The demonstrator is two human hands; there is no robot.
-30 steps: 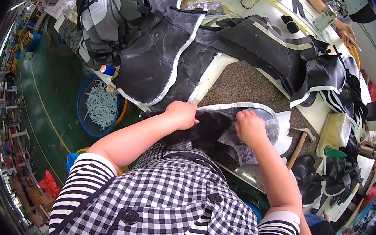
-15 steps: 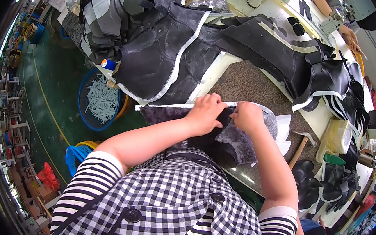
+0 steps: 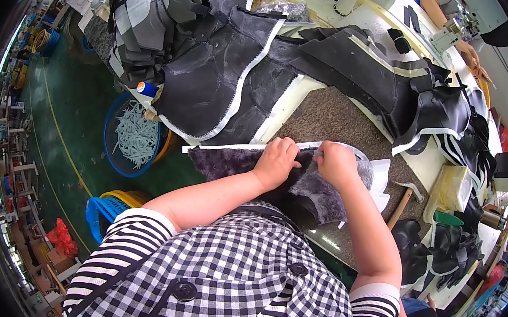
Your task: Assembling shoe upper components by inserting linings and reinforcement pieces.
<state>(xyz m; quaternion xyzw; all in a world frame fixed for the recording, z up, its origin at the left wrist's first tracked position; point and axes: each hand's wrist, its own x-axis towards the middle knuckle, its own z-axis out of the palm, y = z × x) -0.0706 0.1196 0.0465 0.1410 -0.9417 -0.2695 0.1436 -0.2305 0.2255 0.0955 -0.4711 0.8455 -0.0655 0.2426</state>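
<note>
A black piece of a boot upper, lined with dark grey fur [image 3: 322, 197], lies in front of my body with a white strip [image 3: 212, 149] along its far edge. My left hand [image 3: 277, 162] is closed on that edge near its middle, fingers bent and thumb toward the right. Just to the right, my right hand [image 3: 335, 163] pinches the same edge, knuckles up. The fingertips of both hands are partly hidden, so I cannot tell if they hold anything smaller. White sheet-like material [image 3: 378, 181] sticks out from under the piece at the right.
A brown speckled board [image 3: 331, 114] lies under the work. A hammer [image 3: 405, 203] rests at the right, near black uppers [image 3: 409, 244]. Large black pieces [image 3: 203, 83] are piled at the far left. A blue basket [image 3: 137, 135] holds pale strips. Another person's hand [image 3: 469, 54] is at the far right.
Both hands have shifted slightly nearer to me along with the edge of the fur-lined piece. They keep their hold on it.
</note>
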